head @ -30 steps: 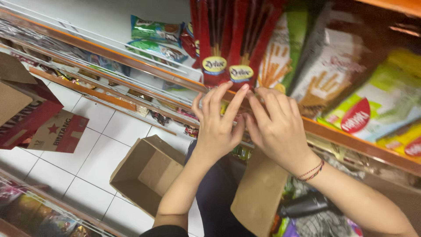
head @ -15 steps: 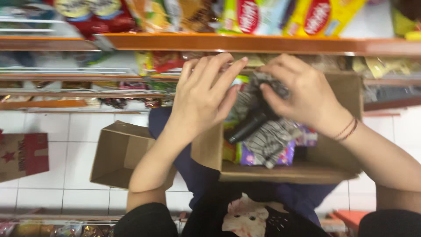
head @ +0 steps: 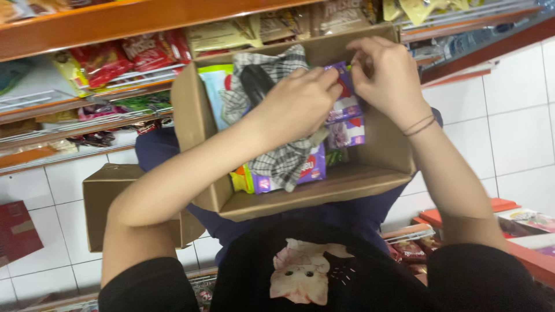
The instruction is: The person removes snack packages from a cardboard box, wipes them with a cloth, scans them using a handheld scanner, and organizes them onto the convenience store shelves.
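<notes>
- The open cardboard box (head: 370, 173) is walled on all four sides; entry is allowed only through its open top.
- Much of the box interior is taken up by a checked cloth (head: 277, 156), a black object (head: 254, 81) and purple packets (head: 344, 130); little bare room is left between them.
- The far right corner of the box is occupied by the left hand (head: 298, 104) and the right hand (head: 387, 78), set close together.
- Just beyond the box, passage is blocked by the orange shelf (head: 115, 20) and its stacked snack bags (head: 121, 58).
- Free room is seen over the white tiled floor (head: 514, 121) to the right.
- On the left, the floor is partly blocked by a second cardboard box (head: 104, 190).
</notes>
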